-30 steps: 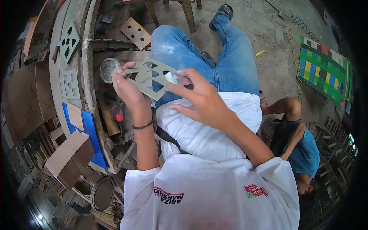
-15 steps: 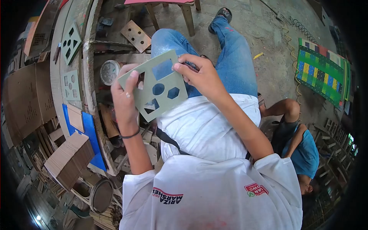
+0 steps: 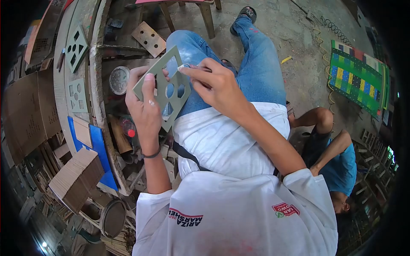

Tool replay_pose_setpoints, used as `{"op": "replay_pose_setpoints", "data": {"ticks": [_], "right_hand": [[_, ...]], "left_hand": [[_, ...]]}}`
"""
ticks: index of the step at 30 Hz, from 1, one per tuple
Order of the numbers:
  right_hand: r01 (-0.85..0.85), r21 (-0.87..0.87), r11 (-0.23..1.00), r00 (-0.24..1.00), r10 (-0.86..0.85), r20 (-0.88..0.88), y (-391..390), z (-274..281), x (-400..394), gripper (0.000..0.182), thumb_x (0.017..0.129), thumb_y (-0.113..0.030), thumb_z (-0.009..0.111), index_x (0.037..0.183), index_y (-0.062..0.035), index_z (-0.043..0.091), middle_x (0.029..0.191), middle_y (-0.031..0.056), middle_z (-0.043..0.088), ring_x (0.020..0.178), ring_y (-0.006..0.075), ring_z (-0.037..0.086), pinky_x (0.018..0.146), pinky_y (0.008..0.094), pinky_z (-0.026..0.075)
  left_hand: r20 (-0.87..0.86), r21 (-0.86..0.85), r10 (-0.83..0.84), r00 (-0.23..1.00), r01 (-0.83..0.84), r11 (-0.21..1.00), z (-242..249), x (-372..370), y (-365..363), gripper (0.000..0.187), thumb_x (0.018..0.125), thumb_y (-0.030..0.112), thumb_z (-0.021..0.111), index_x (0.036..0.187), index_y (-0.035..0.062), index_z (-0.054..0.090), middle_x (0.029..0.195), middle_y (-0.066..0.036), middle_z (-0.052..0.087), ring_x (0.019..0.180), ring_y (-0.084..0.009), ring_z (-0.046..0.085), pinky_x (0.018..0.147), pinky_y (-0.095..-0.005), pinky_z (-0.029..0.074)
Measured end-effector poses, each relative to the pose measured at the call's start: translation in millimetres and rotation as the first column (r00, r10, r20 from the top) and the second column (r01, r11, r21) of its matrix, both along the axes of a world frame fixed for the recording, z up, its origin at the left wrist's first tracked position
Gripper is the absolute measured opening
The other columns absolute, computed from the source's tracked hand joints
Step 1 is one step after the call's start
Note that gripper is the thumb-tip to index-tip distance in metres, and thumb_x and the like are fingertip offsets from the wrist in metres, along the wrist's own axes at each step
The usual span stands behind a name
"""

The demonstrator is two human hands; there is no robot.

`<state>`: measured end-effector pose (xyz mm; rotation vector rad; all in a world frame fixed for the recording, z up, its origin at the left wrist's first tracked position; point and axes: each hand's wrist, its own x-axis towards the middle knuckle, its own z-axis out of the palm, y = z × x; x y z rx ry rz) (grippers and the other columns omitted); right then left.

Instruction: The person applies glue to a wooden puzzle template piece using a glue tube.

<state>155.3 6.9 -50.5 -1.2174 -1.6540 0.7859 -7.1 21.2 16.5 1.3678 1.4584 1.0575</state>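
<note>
My left hand (image 3: 145,106) grips a grey-green square board (image 3: 160,81) with cut-out shapes, held up on edge over my lap. My right hand (image 3: 213,85) pinches the board's right edge near the top, fingertips at the square cut-out. Blue jeans (image 3: 252,64) and a white shirt (image 3: 226,145) lie below the board.
A curved workbench (image 3: 96,85) at left carries two more cut-out boards (image 3: 76,45) and a round tin (image 3: 118,80). A blue panel (image 3: 100,145) and a cardboard stack (image 3: 77,177) stand lower left. Another person in a blue shirt (image 3: 337,166) crouches at right, near a multicoloured checkered board (image 3: 356,77).
The board has turned from facing me flat to standing more edge-on, and my right hand has shifted from the top corner to the board's right edge.
</note>
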Motion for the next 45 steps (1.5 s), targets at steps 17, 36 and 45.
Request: {"op": "replay_pose_setpoints", "data": {"ticks": [17,36,45], "right_hand": [[-0.024,0.050,0.998,0.998,0.027,-0.056,-1,-11,-10,0.038,0.072,0.003,0.066,0.108,-0.0090,0.071,0.086,0.0130,0.057,0.079,0.0291,0.065,0.067,0.0376,0.054],[0.014,0.168,0.986,0.997,-0.027,0.078,15,-41,2,0.041,0.073,0.005,0.065,0.109,-0.0140,0.071,0.090,0.0103,0.056,0.077,0.0271,0.063,0.063,0.0362,0.053],[-0.121,0.295,0.948,0.944,0.018,0.329,35,-36,26,0.043,0.072,0.004,0.066,0.109,-0.0163,0.069,0.085,0.0075,0.052,0.075,0.0244,0.060,0.060,0.0348,0.052]], "left_hand": [[-0.177,0.060,-0.009,0.984,0.020,0.998,-5,11,10,0.025,0.095,0.019,0.048,0.094,-0.0031,0.059,0.088,-0.006,0.056,0.081,-0.0111,0.050,0.074,-0.0239,0.040],[-0.273,0.073,-0.031,0.961,0.053,0.996,-12,6,19,0.022,0.096,0.019,0.050,0.090,-0.0019,0.057,0.080,-0.001,0.053,0.073,-0.0073,0.046,0.066,-0.0215,0.038],[-0.200,0.003,-0.140,0.970,0.143,0.990,-13,9,33,0.021,0.095,0.016,0.051,0.093,-0.0030,0.057,0.073,-0.005,0.056,0.069,-0.0091,0.048,0.064,-0.0258,0.041]]}}
